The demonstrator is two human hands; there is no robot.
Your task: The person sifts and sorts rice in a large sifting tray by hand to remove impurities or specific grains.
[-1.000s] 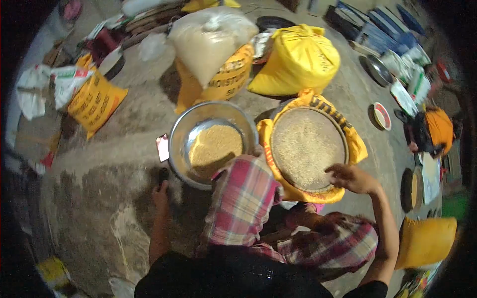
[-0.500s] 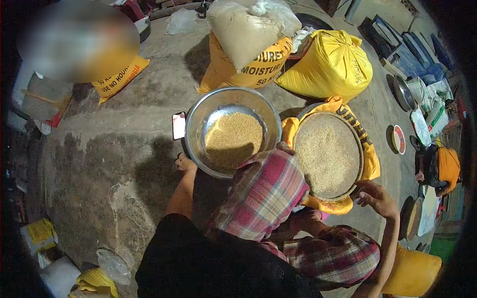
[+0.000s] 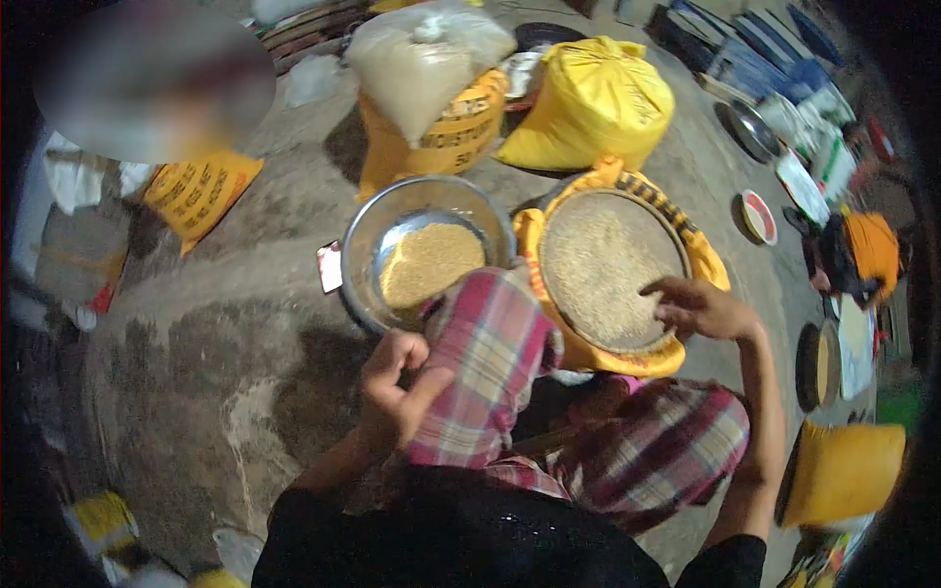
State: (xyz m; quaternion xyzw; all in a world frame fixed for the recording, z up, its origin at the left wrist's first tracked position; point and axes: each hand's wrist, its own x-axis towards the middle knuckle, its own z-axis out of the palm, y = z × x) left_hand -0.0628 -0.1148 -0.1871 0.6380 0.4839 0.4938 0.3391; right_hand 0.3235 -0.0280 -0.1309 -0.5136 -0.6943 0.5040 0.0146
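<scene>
My left hand (image 3: 397, 385) is raised beside my plaid-covered knee, with its fingers curled in; nothing shows in it. My right hand (image 3: 704, 311) hovers at the right side of a round sieve (image 3: 676, 235), its fingers bent and apart, the tips over the pale grain (image 3: 603, 269) spread in it. Beneath the sieve, yellow sack cloth (image 3: 706, 265) wraps around a container. Left of it stands a wide metal basin (image 3: 358, 250) holding golden grain (image 3: 431, 260). My knee hides part of the basin's near rim.
A phone (image 3: 330, 268) lies left of the basin. Behind stand a printed sack (image 3: 382, 147) with a clear bag of pale contents (image 3: 431, 69) on top, and a tied yellow sack (image 3: 608, 108). A small bowl (image 3: 758, 216) and a yellow container (image 3: 845, 472) are at right.
My left hand has left the basin's left side and come back toward my knee, its fingers curled. My right hand has moved up and left over the sieve. The view has shifted.
</scene>
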